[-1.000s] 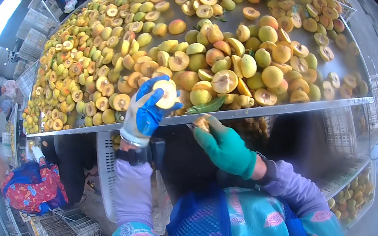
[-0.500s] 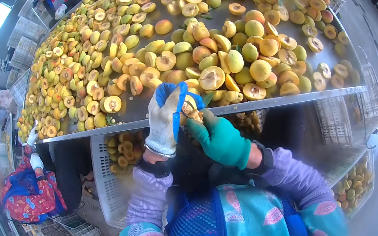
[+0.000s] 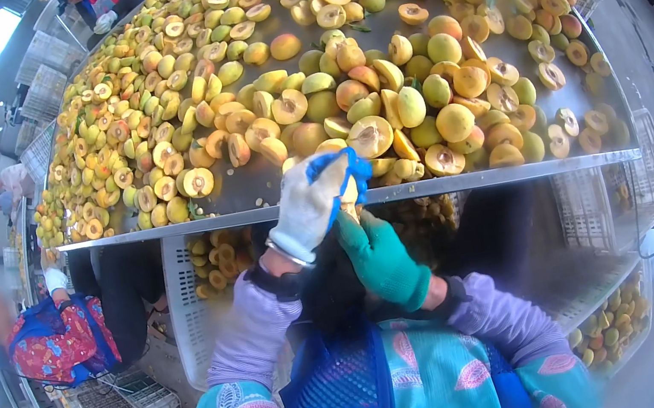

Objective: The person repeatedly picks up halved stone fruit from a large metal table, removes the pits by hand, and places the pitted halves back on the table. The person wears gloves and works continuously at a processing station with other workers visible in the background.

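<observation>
Curling around a yellow fruit piece (image 3: 349,192), the left hand (image 3: 312,206) is nearly closed; the right hand (image 3: 386,259), at its four o'clock, is partly curled, its hold hidden. A slack grip could drop the piece short of the metal table (image 3: 512,173), at twelve o'clock.

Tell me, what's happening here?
The person's left hand, gloved white and blue, holds a piece of fruit right by the green-gloved right hand, at the near edge of a metal table. What the right hand grips is unclear. Whole and halved fruit lies across the table; a white crate below holds more.
</observation>
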Action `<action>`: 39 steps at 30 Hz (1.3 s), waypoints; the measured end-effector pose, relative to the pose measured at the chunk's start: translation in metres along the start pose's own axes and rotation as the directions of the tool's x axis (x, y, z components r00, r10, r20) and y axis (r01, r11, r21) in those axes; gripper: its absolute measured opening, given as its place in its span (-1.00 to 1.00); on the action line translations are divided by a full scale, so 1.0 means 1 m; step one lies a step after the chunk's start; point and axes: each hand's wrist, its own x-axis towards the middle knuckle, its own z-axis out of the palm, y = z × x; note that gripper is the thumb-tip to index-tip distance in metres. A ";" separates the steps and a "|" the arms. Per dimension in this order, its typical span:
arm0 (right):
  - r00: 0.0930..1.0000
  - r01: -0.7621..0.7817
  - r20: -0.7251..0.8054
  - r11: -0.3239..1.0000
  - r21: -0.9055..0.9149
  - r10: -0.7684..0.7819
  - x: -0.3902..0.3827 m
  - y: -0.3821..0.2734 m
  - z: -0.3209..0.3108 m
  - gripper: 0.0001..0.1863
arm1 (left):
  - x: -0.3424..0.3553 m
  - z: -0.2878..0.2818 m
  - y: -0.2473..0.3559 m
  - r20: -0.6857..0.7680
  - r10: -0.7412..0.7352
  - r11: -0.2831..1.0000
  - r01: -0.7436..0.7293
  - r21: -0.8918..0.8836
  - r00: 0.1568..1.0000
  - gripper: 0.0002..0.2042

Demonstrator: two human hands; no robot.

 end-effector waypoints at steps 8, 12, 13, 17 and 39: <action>0.884 -0.464 0.154 0.796 0.389 0.440 0.000 -0.035 -0.003 -0.54 | 0.041 -0.006 -0.019 0.456 0.579 0.482 -0.735 0.478 0.676 -0.79; 0.838 -0.542 0.258 0.675 0.501 0.481 0.006 -0.040 -0.016 -0.52 | 0.036 0.003 -0.015 0.239 0.085 0.974 -0.131 0.183 0.967 -0.78; 0.841 -0.539 0.230 0.722 0.433 0.490 0.009 -0.028 -0.021 -0.53 | 0.042 0.002 -0.012 0.456 0.391 0.596 -0.597 0.537 0.800 -0.84; 0.787 -0.616 0.396 0.627 0.477 0.473 0.010 -0.046 -0.027 -0.54 | 0.036 0.013 -0.009 0.227 0.297 0.868 -0.362 0.341 0.927 -0.78; 0.803 -0.584 0.371 0.740 0.334 0.466 -0.012 -0.053 -0.026 -0.54 | -0.012 0.025 -0.009 -0.086 0.040 0.959 -0.063 -0.276 0.995 -0.58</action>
